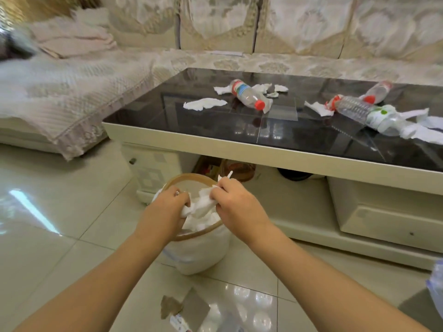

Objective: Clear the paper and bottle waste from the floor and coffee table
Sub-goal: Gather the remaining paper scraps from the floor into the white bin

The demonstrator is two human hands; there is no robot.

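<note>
Over bin [211,232] on floor tiles [72,212], just in front of coffee table [239,149]: left hand [165,207] and right hand [236,202], both curled, gripping same wad of white paper [201,207] at bin mouth. Left fingers hidden down in paper; right fingers pinching upper edge, one paper tip poking up past knuckles. Bin white-lined, tan ring rim, more white paper inside.

On black glossy tabletop, well apart from hands: crushed clear bottle [249,95], red cap, lying on side across torn tissue pieces [271,89]; long tissue strip [203,104] just left of it. Toward right end: second clear bottle [359,112], lying down, white label with green dot, text unreadable; third red-capped bottle [377,92] behind it, touching or nearly, cannot tell. Tissue [318,107] beside red scrap at second bottle's neck; more tissue [429,125] at far right edge. First bottle's label red, blue and white, writing too blurred to read.

Near bottom on tiles, close to viewer: brown cardboard scrap [189,310] with small printed slip [178,323], print illegible. Clear plastic [436,283] cut by right frame edge. Under table: brownish items [225,168] in shadow, unidentifiable. Behind table: sofa [72,92] with lace-pattern cover, folded blanket [72,37] on left seat, white slip [226,53] on seat edge. Table side cabinets cream, small knob on left one.
</note>
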